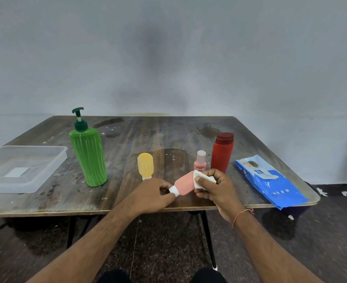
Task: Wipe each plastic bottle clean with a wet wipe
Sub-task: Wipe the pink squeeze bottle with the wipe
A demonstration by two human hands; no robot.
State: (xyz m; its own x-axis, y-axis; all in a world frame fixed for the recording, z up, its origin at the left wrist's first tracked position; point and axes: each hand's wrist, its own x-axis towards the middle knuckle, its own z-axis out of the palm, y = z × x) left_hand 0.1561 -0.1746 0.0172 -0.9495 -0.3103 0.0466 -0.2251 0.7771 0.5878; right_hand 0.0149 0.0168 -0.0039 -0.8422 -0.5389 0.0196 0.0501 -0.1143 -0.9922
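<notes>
Pink bottle (185,183) is held just above the table's (46,203) near edge, long axis running left-to-right, left hand (151,194) pinching its white cap end, right hand (215,186) clamping the wet wipe (201,178) around its base end.

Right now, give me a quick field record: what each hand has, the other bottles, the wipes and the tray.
left hand: pinches white cap end of pink tube
right hand: presses wet wipe on the tube's other end
standing bottles: green pump bottle, yellow tube, small pink bottle, red bottle
wipes pack: table's right edge
clear tray: far left
</notes>
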